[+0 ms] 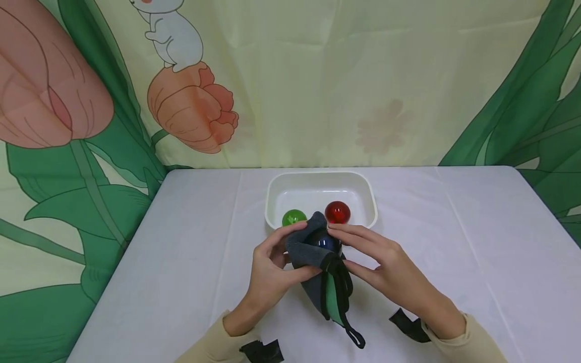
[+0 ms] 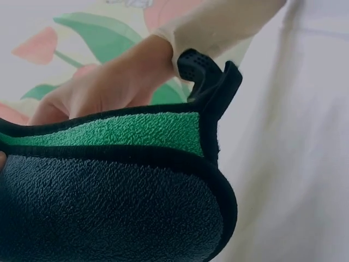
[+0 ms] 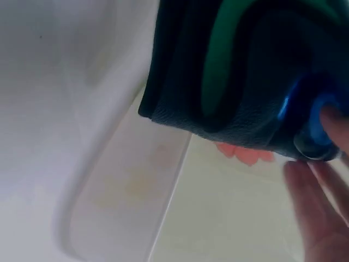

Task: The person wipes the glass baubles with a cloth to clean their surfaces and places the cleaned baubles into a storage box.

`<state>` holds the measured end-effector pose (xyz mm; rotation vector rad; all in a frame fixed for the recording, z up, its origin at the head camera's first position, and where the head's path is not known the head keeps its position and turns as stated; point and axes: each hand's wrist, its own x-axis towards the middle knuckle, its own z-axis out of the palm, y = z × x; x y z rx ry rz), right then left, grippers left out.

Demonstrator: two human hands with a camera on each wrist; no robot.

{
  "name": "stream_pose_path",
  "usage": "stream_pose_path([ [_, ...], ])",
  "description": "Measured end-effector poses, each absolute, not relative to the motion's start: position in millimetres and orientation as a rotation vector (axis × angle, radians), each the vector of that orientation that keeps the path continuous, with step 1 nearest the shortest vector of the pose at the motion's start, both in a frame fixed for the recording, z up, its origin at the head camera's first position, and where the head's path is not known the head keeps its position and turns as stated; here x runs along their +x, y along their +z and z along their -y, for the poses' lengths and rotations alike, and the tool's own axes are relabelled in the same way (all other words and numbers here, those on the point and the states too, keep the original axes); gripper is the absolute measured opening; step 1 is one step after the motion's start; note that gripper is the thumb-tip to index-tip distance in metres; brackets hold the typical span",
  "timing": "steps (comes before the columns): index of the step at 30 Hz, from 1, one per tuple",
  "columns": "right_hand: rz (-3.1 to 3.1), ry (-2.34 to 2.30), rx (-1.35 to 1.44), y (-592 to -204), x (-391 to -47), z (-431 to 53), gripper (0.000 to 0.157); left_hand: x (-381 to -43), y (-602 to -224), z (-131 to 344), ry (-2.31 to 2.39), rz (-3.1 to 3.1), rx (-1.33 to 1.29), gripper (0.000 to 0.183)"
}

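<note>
A dark blue-grey towel cloth (image 1: pixel 313 295) with black edging and a green inner face is folded around a shiny dark blue ball (image 1: pixel 328 243). My left hand (image 1: pixel 272 267) grips the cloth from the left, thumb in front and fingers behind. From the other side, my right hand (image 1: pixel 386 264) pinches the ball, its thumb and fingertips against it; in the right wrist view the thumb lies on the blue ball (image 3: pixel 320 123). The cloth (image 2: pixel 109 207) fills the lower left wrist view, its green side showing between the edges. A black loop dangles from its lower corner.
Just beyond the hands stands a white tray (image 1: pixel 271 201) with a green ball (image 1: pixel 294 217) and a red ball (image 1: pixel 338 212) in it. All this is on a white-covered table (image 1: pixel 190 252). Behind its far edge hangs a curtain (image 1: pixel 317 91) printed with flowers.
</note>
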<state>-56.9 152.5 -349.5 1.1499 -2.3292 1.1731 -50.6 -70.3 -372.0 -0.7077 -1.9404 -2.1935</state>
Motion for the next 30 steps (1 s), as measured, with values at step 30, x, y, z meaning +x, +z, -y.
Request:
stream_pose_path([
  [30, 2.426, 1.417, 1.058, -353.6, -54.2, -152.7, 0.067, -52.6, -378.5, 72.4, -2.156, 1.938, -0.783, 0.064],
])
